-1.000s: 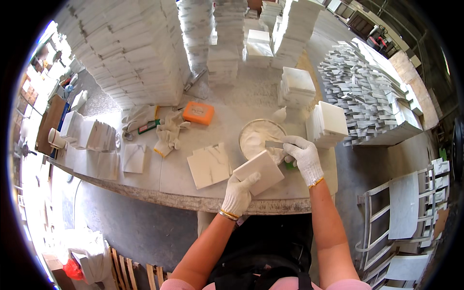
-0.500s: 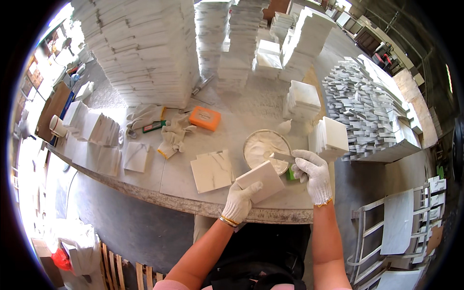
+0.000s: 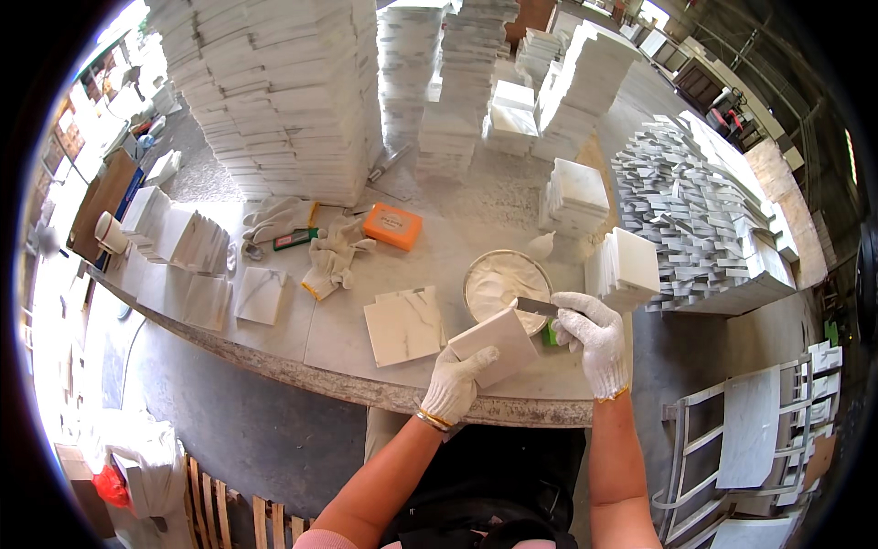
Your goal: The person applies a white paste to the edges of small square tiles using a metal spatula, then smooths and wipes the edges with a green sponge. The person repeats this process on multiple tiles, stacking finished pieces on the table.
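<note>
In a white knit glove, my left hand [image 3: 457,377] is closed on a square white marble tile [image 3: 498,346], tilted up above the table's front edge. My gloved right hand [image 3: 593,337] grips a small putty knife [image 3: 538,306], whose blade tip is at the tile's upper corner. Behind them a round bowl [image 3: 467,285] is filled with white paste [image 3: 503,279]. Left of the held tile lie two overlapping veined tiles [image 3: 402,327]. Something green [image 3: 550,335] shows beside the bowl, partly hidden by my right hand.
Stacked tiles [image 3: 622,265] stand right of the bowl, and taller stacks [image 3: 274,101] rise at the back. An orange box [image 3: 392,226], spare gloves [image 3: 329,261] and a green-handled tool [image 3: 294,239] lie mid-table. On the right are a pile of narrow strips [image 3: 681,201] and a metal rack [image 3: 704,444].
The putty knife has moved from over the paste to the tile's upper corner, its blade now showing dark. The left hand keeps its grip on the tile.
</note>
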Demonstrator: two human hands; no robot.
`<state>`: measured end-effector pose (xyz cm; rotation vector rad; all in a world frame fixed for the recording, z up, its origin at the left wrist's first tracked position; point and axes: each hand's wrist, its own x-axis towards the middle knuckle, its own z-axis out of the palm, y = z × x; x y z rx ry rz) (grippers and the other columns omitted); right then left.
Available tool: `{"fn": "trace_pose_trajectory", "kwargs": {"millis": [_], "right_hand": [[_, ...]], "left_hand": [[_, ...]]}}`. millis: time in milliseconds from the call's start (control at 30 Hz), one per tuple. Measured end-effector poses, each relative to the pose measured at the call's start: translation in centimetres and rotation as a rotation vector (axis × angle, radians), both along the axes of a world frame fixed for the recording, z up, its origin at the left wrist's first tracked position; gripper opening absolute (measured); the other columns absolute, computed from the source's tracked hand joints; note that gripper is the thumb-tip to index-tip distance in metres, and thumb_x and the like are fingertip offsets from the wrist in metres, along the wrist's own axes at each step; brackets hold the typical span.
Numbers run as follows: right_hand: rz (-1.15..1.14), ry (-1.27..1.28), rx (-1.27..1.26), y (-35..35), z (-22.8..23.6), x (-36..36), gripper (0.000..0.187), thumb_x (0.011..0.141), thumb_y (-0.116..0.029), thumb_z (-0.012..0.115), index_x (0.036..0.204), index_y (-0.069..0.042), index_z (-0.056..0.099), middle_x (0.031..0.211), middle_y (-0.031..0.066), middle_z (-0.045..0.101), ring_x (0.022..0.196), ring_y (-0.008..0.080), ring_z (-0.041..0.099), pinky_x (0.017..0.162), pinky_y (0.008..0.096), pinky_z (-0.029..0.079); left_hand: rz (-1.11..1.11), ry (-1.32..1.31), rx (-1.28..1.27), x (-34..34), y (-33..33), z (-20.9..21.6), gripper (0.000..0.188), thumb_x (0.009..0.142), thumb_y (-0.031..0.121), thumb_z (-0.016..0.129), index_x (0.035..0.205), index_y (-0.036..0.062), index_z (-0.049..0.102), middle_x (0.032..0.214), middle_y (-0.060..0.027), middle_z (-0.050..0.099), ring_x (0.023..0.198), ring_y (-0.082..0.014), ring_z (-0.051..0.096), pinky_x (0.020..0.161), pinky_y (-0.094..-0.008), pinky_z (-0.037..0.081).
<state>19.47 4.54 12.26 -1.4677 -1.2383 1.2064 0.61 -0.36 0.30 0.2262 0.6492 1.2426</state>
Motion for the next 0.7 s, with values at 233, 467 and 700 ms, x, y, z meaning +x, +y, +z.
{"fn": "trace_pose_trajectory", "kwargs": {"millis": [233, 467, 700], "right_hand": [[-0.009, -0.015, 0.039, -0.09, -0.09, -0.03, 0.022, 0.090, -0.007, 0.065, 0.110, -0.001, 0.074, 0.080, 0.0050, 0.072, 0.065, 0.0076, 0.062, 0.055, 0.0213, 0.042], [0.006, -0.041, 0.030, -0.16, -0.09, 0.05, 0.026, 0.090, -0.007, 0.065, 0.114, -0.002, 0.074, 0.087, 0.0071, 0.074, 0.068, 0.0082, 0.065, 0.056, 0.0197, 0.043], [0.026, -0.050, 0.097, -0.21, 0.02, 0.11, 0.025, 0.089, -0.004, 0.065, 0.112, -0.002, 0.075, 0.089, 0.0063, 0.074, 0.070, 0.0075, 0.064, 0.057, 0.0202, 0.043]], "left_hand": [[-0.010, -0.021, 0.001, -0.06, 0.01, 0.23, 0.041, 0.089, 0.002, 0.072, 0.128, -0.0034, 0.059, 0.121, -0.0096, 0.067, 0.110, -0.0209, 0.064, 0.099, -0.0370, 0.051], [-0.008, -0.014, 0.013, -0.16, 0.09, 0.18, 0.044, 0.089, 0.004, 0.073, 0.130, -0.0035, 0.058, 0.121, -0.0095, 0.067, 0.111, -0.0207, 0.064, 0.099, -0.0369, 0.051], [-0.009, -0.022, 0.039, -0.09, 0.14, 0.36, 0.044, 0.089, 0.004, 0.074, 0.129, -0.0031, 0.059, 0.122, -0.0094, 0.067, 0.112, -0.0211, 0.063, 0.099, -0.0378, 0.051]]}}
